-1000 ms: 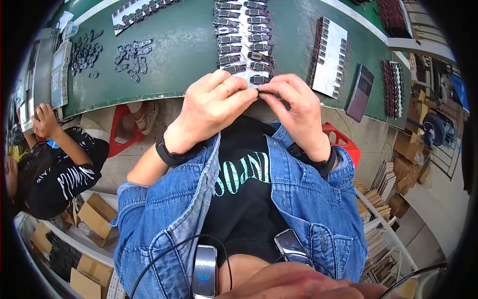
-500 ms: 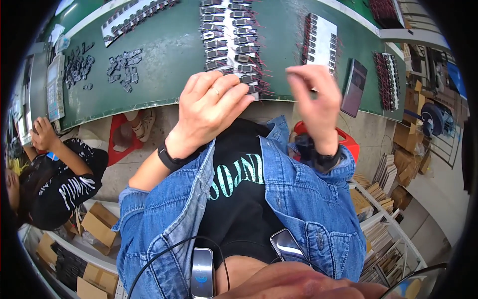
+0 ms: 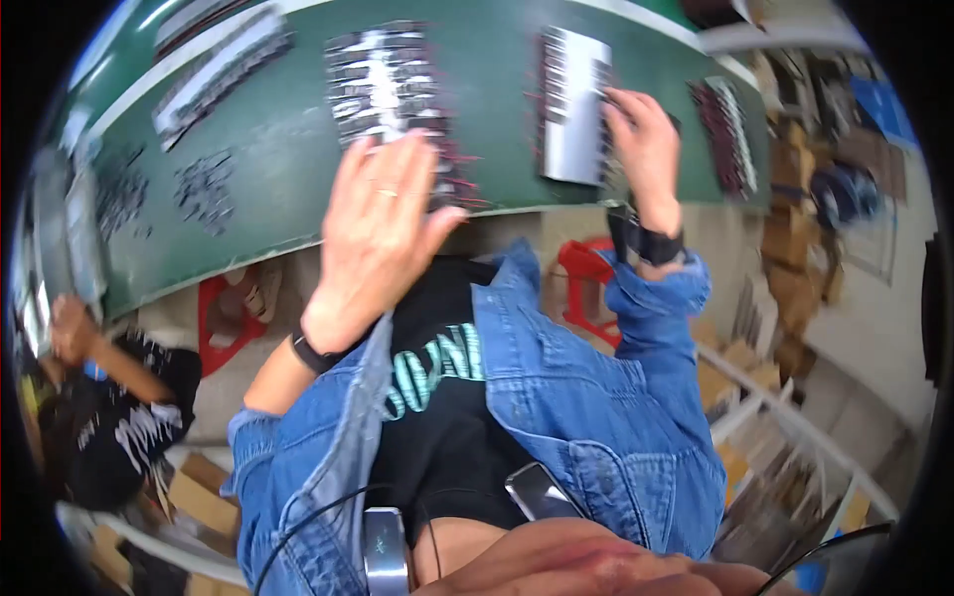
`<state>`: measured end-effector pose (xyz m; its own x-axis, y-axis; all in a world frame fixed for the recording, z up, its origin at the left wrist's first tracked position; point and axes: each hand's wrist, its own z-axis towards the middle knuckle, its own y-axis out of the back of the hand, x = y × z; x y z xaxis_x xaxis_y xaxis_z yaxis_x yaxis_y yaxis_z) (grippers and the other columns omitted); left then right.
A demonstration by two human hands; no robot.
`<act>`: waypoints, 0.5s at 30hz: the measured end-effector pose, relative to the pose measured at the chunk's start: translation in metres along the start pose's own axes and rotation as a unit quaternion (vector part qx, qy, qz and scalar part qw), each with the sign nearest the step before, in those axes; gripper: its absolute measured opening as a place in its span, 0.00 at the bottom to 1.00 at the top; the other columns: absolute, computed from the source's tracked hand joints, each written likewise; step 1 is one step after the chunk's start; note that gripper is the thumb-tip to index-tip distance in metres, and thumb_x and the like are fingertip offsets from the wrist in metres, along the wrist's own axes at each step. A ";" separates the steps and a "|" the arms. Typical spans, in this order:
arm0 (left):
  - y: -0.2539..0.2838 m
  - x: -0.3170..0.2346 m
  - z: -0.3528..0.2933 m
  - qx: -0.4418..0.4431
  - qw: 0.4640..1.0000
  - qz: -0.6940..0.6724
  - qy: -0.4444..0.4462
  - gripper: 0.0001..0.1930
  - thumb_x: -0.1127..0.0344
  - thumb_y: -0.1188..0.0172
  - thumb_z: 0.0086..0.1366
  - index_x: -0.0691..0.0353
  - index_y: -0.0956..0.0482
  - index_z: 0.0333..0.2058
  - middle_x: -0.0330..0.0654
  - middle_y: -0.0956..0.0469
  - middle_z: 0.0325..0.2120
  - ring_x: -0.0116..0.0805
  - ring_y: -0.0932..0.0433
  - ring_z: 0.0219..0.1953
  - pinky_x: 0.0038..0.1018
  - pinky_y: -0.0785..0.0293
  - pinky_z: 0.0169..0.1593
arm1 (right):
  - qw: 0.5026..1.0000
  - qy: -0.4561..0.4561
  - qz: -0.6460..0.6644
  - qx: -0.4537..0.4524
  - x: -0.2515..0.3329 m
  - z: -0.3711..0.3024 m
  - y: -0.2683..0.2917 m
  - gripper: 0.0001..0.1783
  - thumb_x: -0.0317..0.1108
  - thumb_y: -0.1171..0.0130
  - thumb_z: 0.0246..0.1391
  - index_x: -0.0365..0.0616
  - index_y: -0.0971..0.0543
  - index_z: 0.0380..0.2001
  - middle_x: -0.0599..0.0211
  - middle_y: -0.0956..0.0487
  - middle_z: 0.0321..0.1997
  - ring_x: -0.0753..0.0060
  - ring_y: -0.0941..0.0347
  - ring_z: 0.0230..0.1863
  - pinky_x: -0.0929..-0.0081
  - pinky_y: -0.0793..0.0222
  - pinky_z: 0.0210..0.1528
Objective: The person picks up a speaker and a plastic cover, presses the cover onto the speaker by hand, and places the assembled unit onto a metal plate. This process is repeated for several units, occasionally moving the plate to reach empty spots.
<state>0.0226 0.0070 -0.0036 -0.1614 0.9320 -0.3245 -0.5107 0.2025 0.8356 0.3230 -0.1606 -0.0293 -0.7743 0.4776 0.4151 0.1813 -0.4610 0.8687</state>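
Wears a blue denim jacket (image 3: 596, 397) and a dark wristband (image 3: 313, 356) on either arm. Stretches the left hand (image 3: 378, 223) over the near end of the middle strip (image 3: 383, 79), with fingers straight and loose; cannot tell, in the blur, whether touching or just above. Reaches with the right hand (image 3: 646, 149) to the right edge of a white board (image 3: 578, 109), with thumb and forefinger close together beside a row of small dark parts (image 3: 604, 149); cannot tell whether grasping one.

Shows a red stool (image 3: 576, 260) below the front edge of the green table (image 3: 487, 109). On top, shows red wires (image 3: 462, 184) sticking out from the middle strip's right side, a wired strip (image 3: 730, 129) past the right hand, and loose dark pieces (image 3: 204, 184) in two piles at left. Farther back, shows a long pale strip (image 3: 219, 74) lying slanted.
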 end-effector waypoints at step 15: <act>0.088 0.254 -0.099 -0.076 0.962 0.141 0.222 0.25 0.51 0.46 0.71 0.61 0.26 0.59 0.51 0.29 0.62 0.53 0.34 0.65 0.46 0.41 0.69 | 0.997 0.003 -0.041 0.070 -0.043 0.039 0.023 0.13 0.31 0.40 0.62 0.38 0.19 0.48 0.60 0.17 0.41 0.69 0.21 0.43 0.74 0.28 0.50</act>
<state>-0.1468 0.2318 -0.0558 -0.6394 0.7165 -0.2791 -0.5049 -0.1174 0.8552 0.3844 -0.1625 -0.0161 -0.7941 0.5041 0.3396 0.1997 -0.3113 0.9291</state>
